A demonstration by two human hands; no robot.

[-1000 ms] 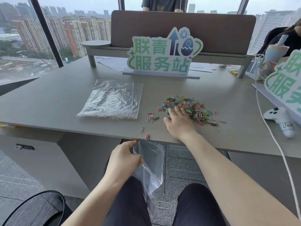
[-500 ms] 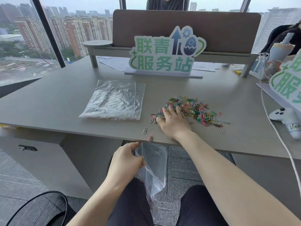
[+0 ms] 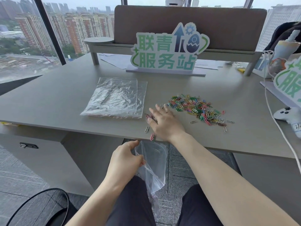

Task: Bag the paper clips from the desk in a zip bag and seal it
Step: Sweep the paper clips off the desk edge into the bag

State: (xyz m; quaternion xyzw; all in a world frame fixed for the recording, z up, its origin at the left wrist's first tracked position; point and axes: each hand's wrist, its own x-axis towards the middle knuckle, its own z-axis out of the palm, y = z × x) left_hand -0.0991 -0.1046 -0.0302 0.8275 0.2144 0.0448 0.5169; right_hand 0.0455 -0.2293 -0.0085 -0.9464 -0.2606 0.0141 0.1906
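We see a grey desk from above. Below its near edge, at six o'clock, the left hand pinches the rim of a clear zip bag, mouth up; we cannot tell whether anything is inside. At eleven o'clock from that hand a stack of flat clear bags lies on the desk. The right hand rests flat, fingers spread and loose, on a few clips beside the stack's right edge. The heap of coloured paper clips spreads at two o'clock from this hand. Two stray clips lie at the very desk edge, right above the bag's mouth. Bare desk stretches toward nine o'clock. A white controller sits at three o'clock.
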